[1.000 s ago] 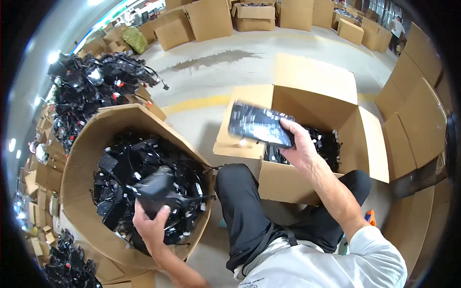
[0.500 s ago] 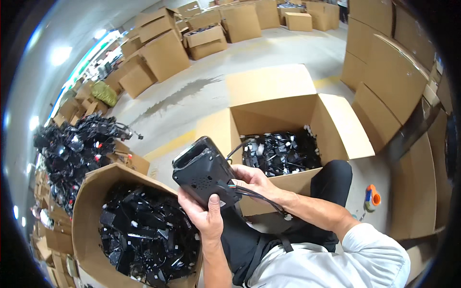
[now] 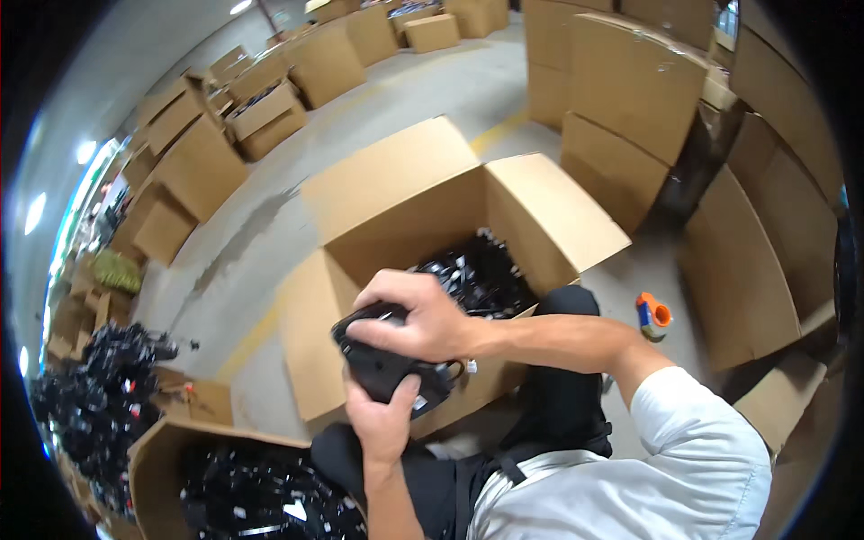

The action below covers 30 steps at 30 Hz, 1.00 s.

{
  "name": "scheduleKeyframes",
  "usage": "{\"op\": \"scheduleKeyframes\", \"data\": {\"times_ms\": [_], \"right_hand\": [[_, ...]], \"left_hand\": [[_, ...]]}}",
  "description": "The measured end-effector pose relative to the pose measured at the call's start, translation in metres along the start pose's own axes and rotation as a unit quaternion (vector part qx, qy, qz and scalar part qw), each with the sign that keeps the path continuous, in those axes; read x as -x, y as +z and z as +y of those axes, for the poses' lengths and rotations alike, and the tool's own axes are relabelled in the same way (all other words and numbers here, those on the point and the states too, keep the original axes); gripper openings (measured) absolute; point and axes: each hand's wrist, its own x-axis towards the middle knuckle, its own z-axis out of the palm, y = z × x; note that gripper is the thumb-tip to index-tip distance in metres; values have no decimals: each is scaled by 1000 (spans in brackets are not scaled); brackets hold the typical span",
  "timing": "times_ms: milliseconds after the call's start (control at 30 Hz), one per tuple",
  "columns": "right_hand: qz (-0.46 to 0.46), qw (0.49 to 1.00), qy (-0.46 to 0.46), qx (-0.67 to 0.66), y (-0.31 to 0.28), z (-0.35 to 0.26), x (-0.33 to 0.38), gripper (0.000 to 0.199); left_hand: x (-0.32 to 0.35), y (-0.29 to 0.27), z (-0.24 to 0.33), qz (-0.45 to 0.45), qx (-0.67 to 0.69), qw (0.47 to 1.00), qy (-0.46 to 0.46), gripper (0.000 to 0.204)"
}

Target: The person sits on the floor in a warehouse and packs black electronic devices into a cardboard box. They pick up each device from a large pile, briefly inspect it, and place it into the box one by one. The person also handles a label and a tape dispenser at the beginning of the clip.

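Above my lap I hold a black plastic electronic device (image 3: 378, 369) with short cables at its right end. My left hand (image 3: 380, 423) is closed round its near side, thumb on the upper face. My right hand (image 3: 418, 315) lies over the far end, fingers and thumb wrapped round the edge and hiding much of it. Just beyond is an open cardboard box (image 3: 405, 205) with black plastic parts and cables (image 3: 481, 274) inside. To the left, near me, stands another open carton (image 3: 148, 477) full of similar black parts (image 3: 261, 495).
An orange and blue tool, perhaps a tape dispenser (image 3: 654, 315), lies on the floor at right. Tall cardboard boxes (image 3: 634, 90) stand at the right, and a row of cartons (image 3: 324, 67) lines the back. Black parts are heaped (image 3: 103, 387) at far left.
My right hand has moved from the device's cable side to over its far end. The device is turned and tilted flatter. The view has swung right.
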Motion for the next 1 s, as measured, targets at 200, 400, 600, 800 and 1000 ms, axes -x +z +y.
{"op": "scheduleKeyframes", "data": {"times_ms": [200, 400, 600, 800, 1000], "right_hand": [[-7, 990, 107, 96, -16, 25, -31, 34], [-138, 829, 459, -289, -51, 9, -51, 45], [-147, 911, 368, -118, -62, 68, -51, 77], [-212, 863, 436, -141, -60, 144, -28, 64], [-386, 787, 430, -215, -48, 189, 8, 70]], "left_hand": [[-40, -13, 16, 128, -361, 893, 235, 61], [-94, -3, 10, 83, -592, 614, 516, 39], [-124, -19, -22, 84, -99, 984, 123, 59], [-140, -19, -71, -11, 180, 966, -184, 68], [-177, -34, -129, -114, 319, 870, -358, 76]]}}
